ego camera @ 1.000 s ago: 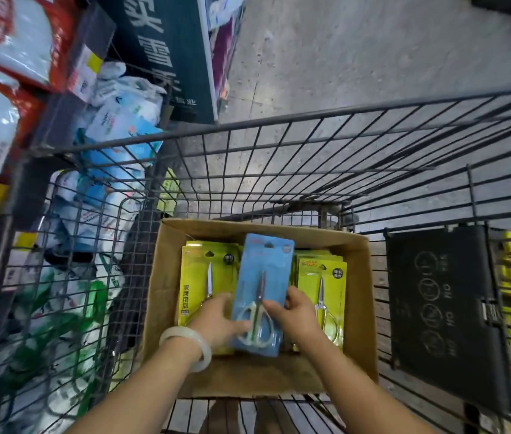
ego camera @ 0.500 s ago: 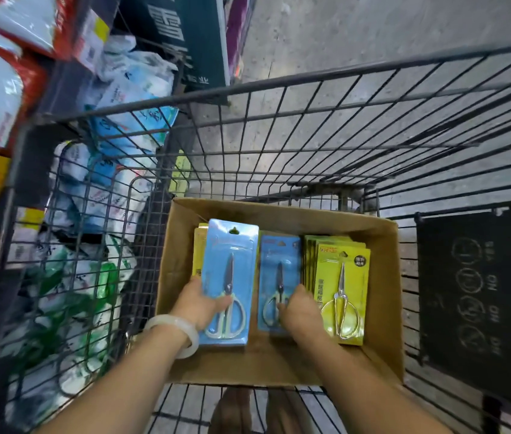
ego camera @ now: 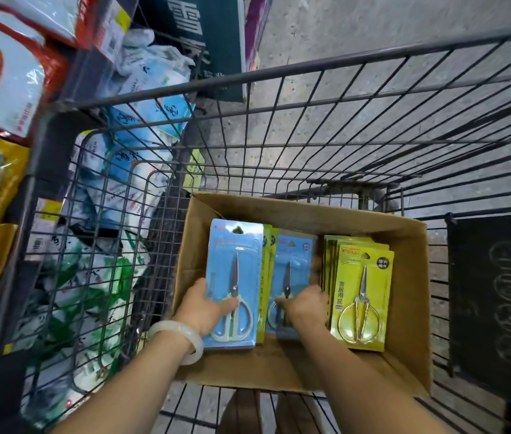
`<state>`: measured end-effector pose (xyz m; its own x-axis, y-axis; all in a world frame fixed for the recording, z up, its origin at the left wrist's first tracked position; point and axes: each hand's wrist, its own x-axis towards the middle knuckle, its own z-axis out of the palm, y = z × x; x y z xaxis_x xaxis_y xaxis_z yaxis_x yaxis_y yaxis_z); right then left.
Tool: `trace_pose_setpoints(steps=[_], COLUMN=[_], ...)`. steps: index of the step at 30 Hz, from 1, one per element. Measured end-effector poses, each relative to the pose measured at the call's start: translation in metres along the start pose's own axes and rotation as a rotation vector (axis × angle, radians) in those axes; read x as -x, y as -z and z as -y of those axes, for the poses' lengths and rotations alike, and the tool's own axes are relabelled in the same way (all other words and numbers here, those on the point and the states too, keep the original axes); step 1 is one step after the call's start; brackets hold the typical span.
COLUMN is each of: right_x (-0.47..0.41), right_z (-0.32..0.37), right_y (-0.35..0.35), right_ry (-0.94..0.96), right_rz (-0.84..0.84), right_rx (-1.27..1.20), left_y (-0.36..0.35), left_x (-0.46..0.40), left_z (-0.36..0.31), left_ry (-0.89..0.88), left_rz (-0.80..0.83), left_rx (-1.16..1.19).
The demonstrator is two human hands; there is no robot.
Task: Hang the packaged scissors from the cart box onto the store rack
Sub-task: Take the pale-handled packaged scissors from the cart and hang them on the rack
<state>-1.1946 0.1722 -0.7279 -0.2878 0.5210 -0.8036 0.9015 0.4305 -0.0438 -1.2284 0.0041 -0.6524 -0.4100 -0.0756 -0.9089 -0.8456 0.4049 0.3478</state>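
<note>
Cardboard box [ego camera: 404, 245], brown and open-topped, sits in black wire cart [ego camera: 310, 126]. Left hand [ego camera: 207, 311] clamped on near edge of blue scissors pack [ego camera: 235, 270], thumb over the blister, along the box's left side. Right hand [ego camera: 305, 305], fingers curled, presses a second blue scissors pack [ego camera: 291, 261] at box centre; grip unclear. Yellow scissors packs [ego camera: 362, 296] stacked toward right wall.

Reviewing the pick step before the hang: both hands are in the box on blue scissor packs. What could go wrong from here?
1. The left hand holds its blue pack only at the lower corner, so it may swing or slip when lifted.
2. The right hand is on a second blue pack tight against the yellow stack; pulling it could drag those.
3. The cart's wire wall could snag a pack.
</note>
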Motion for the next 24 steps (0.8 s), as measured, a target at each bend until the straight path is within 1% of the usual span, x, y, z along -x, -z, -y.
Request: trace_pose_setpoints(steps=[2, 6, 10, 13, 15, 20, 24], right_x=[0.002, 0.003, 0.013, 0.024, 0.031, 0.048, 0.073], right_z=[0.000, -0.002, -0.009, -0.017, -0.026, -0.044, -0.041], right_y=[-0.001, 0.001, 0.011, 0.026, 0.043, 0.086, 0.127], right_ry=[0.005, 0.023, 0.103, 0.146, 0.189, 0.261, 0.420], right_rz=[-0.018, -0.006, -0.038, 0.042, 0.059, 0.107, 0.187], right_rx=[-0.029, -0.171, -0.194, -0.238, -0.243, -0.428, -0.522], left_y=[0.001, 0.001, 0.004, 0.004, 0.005, 0.004, 0.006], left_x=[0.002, 0.008, 0.013, 0.023, 0.033, 0.066, 0.096], left_z=[0.000, 0.001, 0.005, 0.005, 0.001, -0.008, -0.009], left_ry=[-0.001, -0.019, -0.030, -0.060, -0.075, -0.138, -0.230], left_rz=[-0.002, -0.006, -0.013, -0.027, -0.025, -0.032, -0.063], left_rx=[0.003, -0.002, -0.026, -0.048, -0.023, 0.069, 0.110])
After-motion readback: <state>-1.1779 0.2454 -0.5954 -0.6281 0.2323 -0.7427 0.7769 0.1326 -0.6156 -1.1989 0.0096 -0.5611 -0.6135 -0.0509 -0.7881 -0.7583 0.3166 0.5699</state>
